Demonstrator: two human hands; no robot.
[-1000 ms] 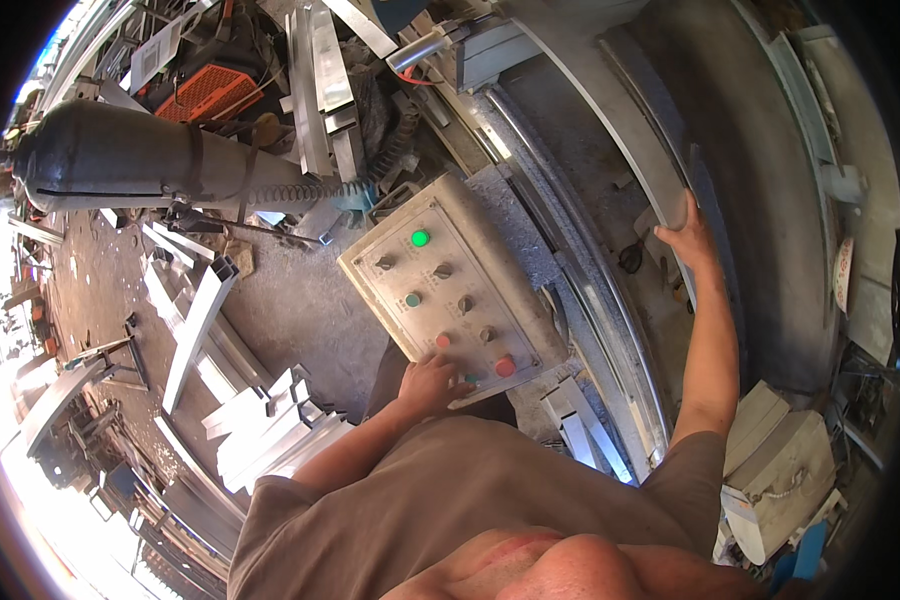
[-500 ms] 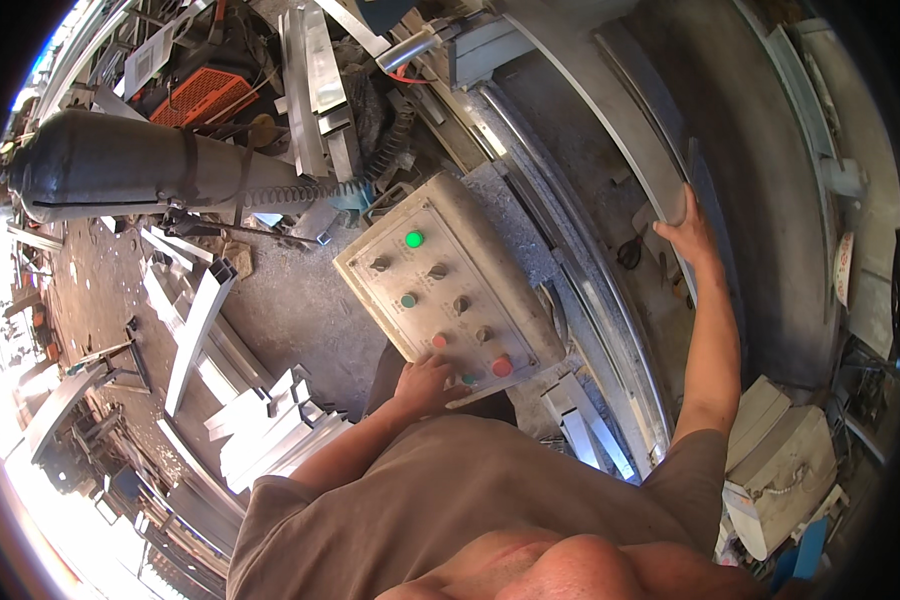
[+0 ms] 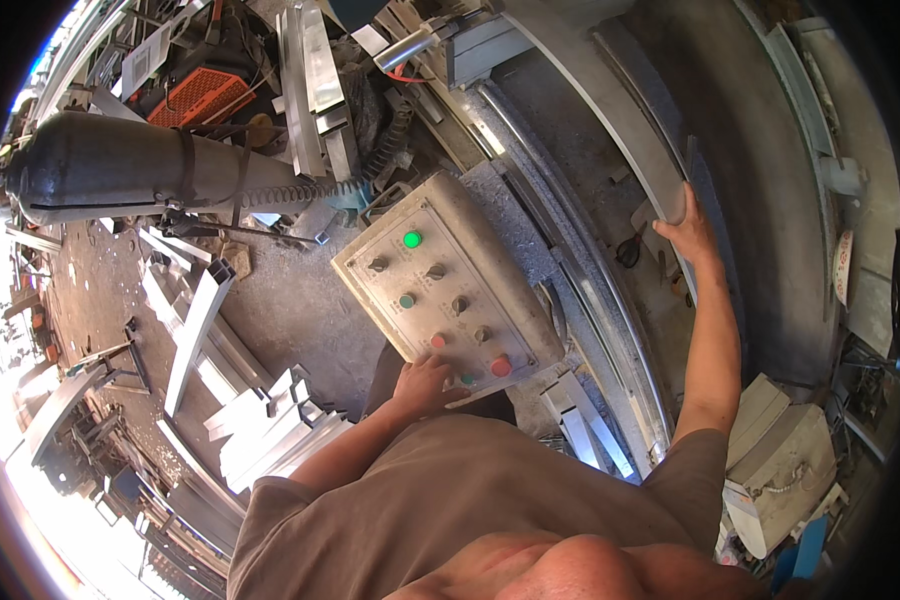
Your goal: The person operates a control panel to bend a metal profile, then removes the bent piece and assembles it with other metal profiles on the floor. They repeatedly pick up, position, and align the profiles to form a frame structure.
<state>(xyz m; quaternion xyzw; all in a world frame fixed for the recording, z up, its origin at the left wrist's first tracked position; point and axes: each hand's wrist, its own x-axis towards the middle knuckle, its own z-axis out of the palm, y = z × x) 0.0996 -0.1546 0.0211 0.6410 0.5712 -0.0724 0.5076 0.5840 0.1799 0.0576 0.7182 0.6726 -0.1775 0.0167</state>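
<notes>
A beige control box [image 3: 385, 300] with knobs and coloured push buttons sits in front of me, tilted to the left. One green button [image 3: 413, 239] on it glows. My left hand [image 3: 426, 383] lies on the box's near left corner, fingers extended over the panel beside a small red button [image 3: 437, 341]. It holds nothing. At the right, my right hand [image 3: 689, 230] grips the near end of a long, flat grey metal profile [image 3: 610, 110], thumb on its left side and fingers wrapped around the right. The profile runs away toward the top of the view.
A metal rail [image 3: 590, 270] passes between the box and my right arm. Scissors [image 3: 628, 250] lie beyond it. A dark gas cylinder [image 3: 110, 165] lies at the left, above stacked aluminium profiles [image 3: 280, 425]. A bulky beige case [image 3: 785, 460] stands beyond my right elbow.
</notes>
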